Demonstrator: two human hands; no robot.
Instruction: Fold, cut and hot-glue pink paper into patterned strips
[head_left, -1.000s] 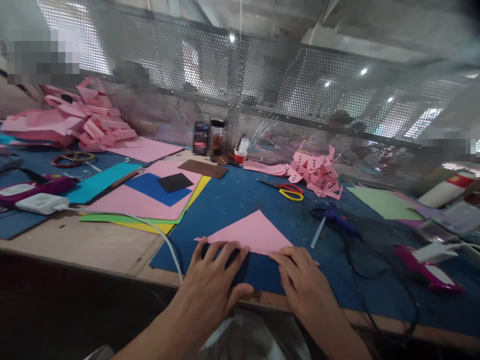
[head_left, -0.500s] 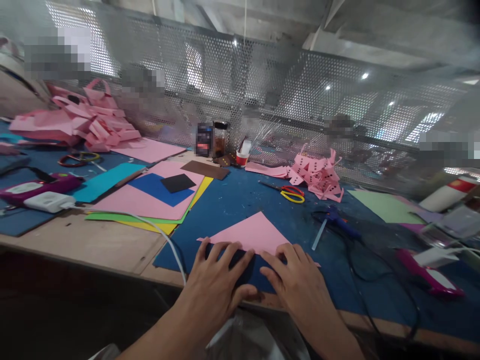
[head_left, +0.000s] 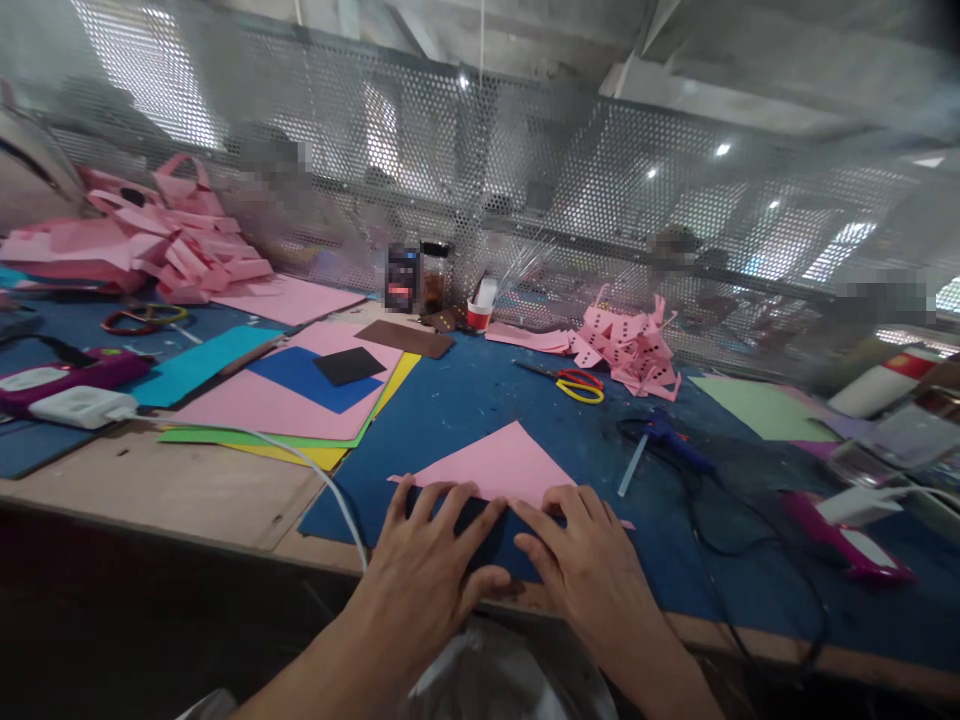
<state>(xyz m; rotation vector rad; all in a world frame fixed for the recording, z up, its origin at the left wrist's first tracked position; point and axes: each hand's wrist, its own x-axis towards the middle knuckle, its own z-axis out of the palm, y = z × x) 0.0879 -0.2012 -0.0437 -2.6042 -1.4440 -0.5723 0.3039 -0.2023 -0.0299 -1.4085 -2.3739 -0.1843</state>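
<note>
A sheet of pink paper (head_left: 510,458), its visible part a triangle pointing away from me, lies flat on the blue mat (head_left: 487,395) near the table's front edge. My left hand (head_left: 431,545) presses its fingertips along the paper's near edge, fingers spread and thumb apart. My right hand (head_left: 585,540) rests on the right part of that same edge, fingers stretched and slightly bent. The two index fingertips almost meet at the middle of the edge. Small paper tips stick out beyond both hands; my fingers cover much of the edge.
Scissors (head_left: 580,385), a blue glue gun (head_left: 667,440) and dotted pink cutouts (head_left: 630,345) lie beyond my hands. Stacked coloured sheets (head_left: 217,400) and pink paper bags (head_left: 180,240) are at left. A white cable (head_left: 330,475) crosses the table edge. Purple-and-white power strips (head_left: 847,535) lie at both sides.
The whole view has shifted slightly left. Both hands keep their places on the pink paper, with hardly any visible movement against it.
</note>
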